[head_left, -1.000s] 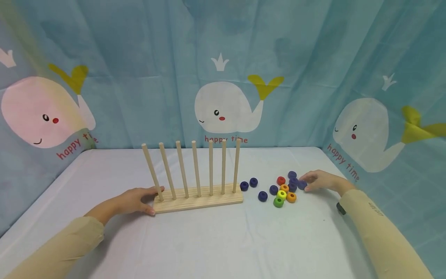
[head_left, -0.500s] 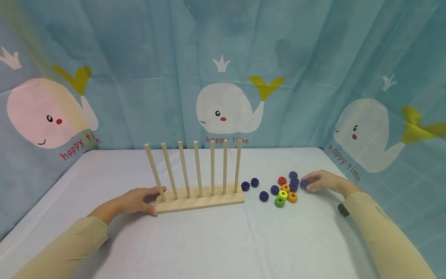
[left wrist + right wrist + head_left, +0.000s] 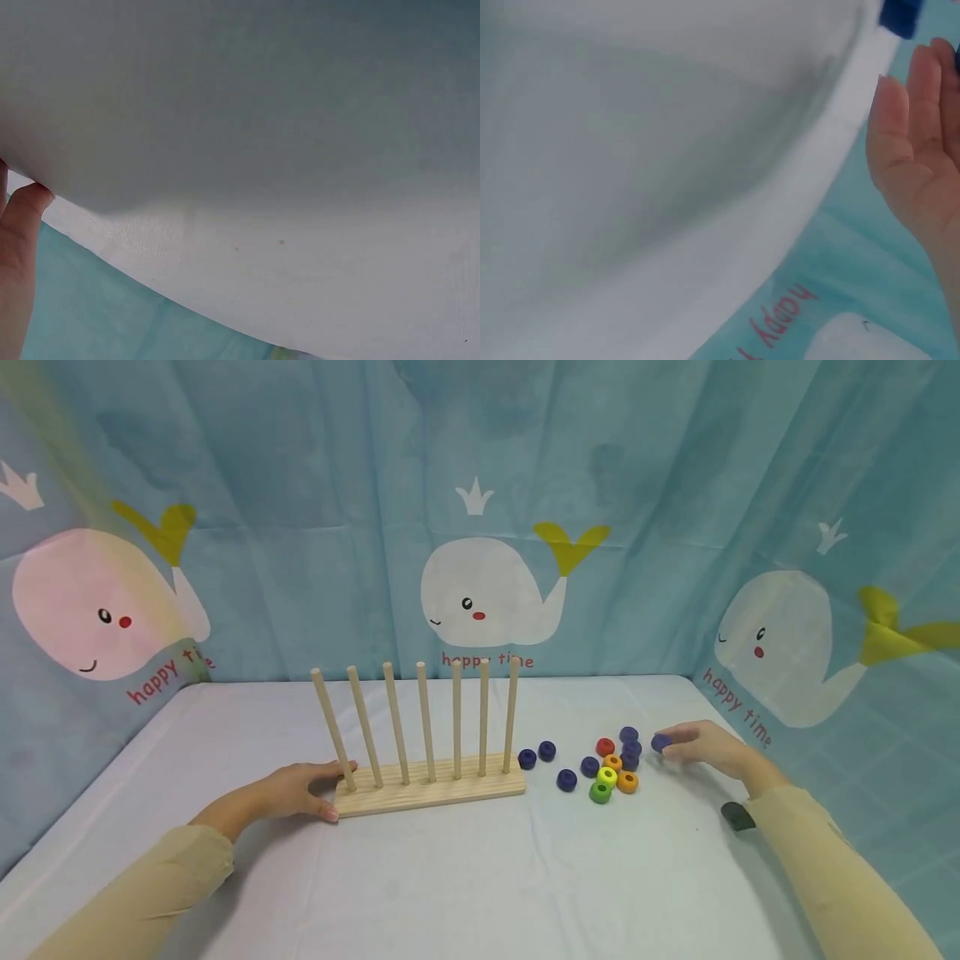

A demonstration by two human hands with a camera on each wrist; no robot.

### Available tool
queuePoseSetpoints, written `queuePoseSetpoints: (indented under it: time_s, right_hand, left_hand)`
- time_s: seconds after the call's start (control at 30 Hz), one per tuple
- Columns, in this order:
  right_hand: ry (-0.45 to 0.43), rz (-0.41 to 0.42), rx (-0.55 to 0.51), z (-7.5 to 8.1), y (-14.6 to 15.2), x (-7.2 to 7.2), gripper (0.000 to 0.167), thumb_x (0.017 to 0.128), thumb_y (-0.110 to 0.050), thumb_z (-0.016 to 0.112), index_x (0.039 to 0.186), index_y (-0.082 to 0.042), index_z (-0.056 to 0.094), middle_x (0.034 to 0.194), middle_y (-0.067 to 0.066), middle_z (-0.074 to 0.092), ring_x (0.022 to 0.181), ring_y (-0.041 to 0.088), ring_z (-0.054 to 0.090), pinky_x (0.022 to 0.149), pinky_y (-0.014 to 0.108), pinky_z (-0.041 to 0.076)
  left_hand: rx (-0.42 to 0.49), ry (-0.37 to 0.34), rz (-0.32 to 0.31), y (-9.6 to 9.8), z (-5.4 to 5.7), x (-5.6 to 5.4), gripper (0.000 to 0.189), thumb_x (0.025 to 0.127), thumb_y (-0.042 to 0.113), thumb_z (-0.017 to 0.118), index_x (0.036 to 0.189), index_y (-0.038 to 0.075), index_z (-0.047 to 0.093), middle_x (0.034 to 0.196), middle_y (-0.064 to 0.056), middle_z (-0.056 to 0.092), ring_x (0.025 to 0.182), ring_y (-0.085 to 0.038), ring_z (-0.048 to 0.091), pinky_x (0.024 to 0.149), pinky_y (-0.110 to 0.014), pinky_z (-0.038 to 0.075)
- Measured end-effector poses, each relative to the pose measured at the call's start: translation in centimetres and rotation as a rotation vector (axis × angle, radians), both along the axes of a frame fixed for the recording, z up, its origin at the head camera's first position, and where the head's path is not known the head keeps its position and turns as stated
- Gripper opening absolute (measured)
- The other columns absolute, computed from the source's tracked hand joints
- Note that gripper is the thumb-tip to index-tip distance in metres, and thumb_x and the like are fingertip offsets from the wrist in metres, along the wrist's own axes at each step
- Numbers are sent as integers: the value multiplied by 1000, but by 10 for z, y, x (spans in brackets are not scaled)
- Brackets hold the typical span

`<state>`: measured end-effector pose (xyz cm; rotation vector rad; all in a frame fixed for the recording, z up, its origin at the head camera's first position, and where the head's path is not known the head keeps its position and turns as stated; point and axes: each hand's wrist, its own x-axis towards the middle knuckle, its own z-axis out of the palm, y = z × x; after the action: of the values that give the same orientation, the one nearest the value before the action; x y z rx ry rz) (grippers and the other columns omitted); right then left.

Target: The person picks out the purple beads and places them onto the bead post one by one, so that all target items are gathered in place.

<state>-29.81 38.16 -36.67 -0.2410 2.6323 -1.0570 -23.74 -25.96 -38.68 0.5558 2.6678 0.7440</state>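
Note:
At the left end of the wooden peg stand (image 3: 431, 792), my left hand (image 3: 288, 792) grips the base, thumb at the front edge and fingers at the back. The stand carries several upright bare pegs. On the right, my right hand (image 3: 705, 750) pinches a dark blue bead (image 3: 661, 742) at its fingertips, just beside a cluster of beads. In the left wrist view only part of the left hand (image 3: 19, 247) shows, and the stand is out of sight. Fingers of the right hand (image 3: 922, 150) appear at the right wrist view's edge, near a blurred blue bead (image 3: 901, 16).
Between the stand and right hand lie several blue beads (image 3: 567, 780), a red bead (image 3: 605, 747), orange beads (image 3: 627, 782), a yellow bead (image 3: 607, 777) and a green bead (image 3: 600, 792). A white cloth (image 3: 450, 885) covers the table. Whale-printed blue curtains (image 3: 300, 527) surround it.
My right hand has taken the blue bead between its fingertips and moved it slightly up and away from the cluster. The left hand keeps its grip on the stand.

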Motion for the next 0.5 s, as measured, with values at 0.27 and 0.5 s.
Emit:
queuePoseSetpoints:
  time_s: [0.27, 0.5]
  right_hand:
    - [-5, -79, -53, 17, -11, 11, 66, 95, -35, 63, 144, 4, 41, 145, 31, 37, 126, 45, 46, 100, 56, 41]
    - [17, -157, -141, 31, -26, 22, 63, 96, -31, 63, 142, 6, 40, 139, 29, 46, 126, 44, 46, 97, 44, 47]
  left_hand:
    - [-7, 7, 2, 0, 1, 0, 89, 74, 41, 81, 146, 6, 43, 145, -30, 38, 132, -56, 28, 100, -72, 24]
    - [-6, -1, 7, 0, 1, 0, 88, 74, 42, 80, 145, 5, 44, 145, -30, 38, 133, -56, 28, 102, -70, 24]
